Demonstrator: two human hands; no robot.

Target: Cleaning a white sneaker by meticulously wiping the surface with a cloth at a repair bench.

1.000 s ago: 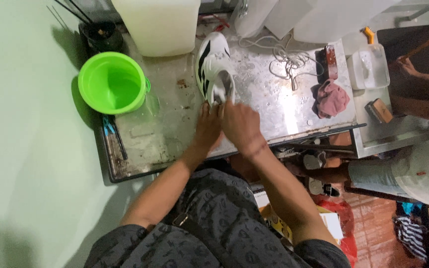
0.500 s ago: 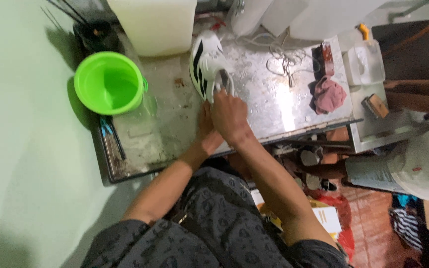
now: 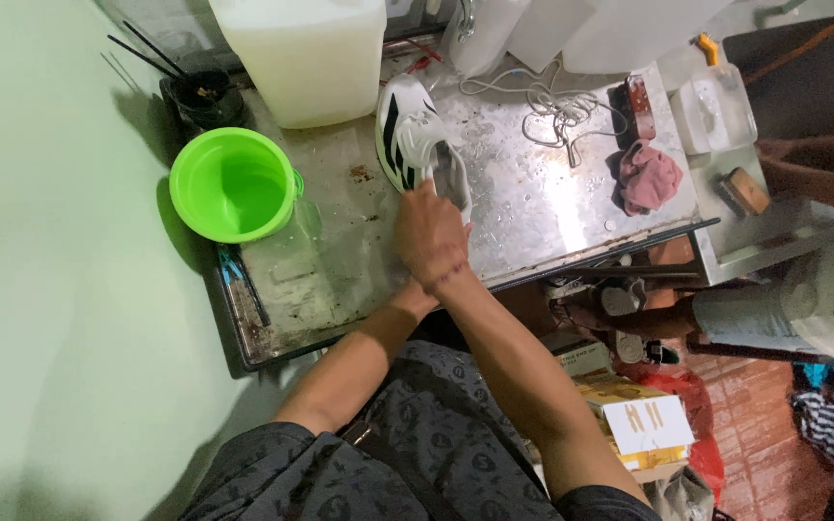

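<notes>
the fingers of the right hand (image 3: 431,236) are curled together and pressed down at the near end of a white shoe with black stripes (image 3: 417,135), though whether they actually clamp it cannot be told, since the back of the hand covers them. the left hand (image 3: 400,253) lies almost wholly under the right one, so its fingers and what they hold are hidden. the shoe lies on its side on a wet metal table (image 3: 340,260), just beyond the hands and touching them, its toe pointing away. to the left stands a bright green bucket (image 3: 232,183), near the shoe but apart from it; behind both sits a large translucent white jug (image 3: 301,53), cut off by the top edge. farther right on the table lie a tangle of white laces (image 3: 557,111), a brush (image 3: 637,101) and a pink rag (image 3: 649,178). at the far right another person's arm (image 3: 822,174) reaches over a dark sink, only partly seen.
</notes>
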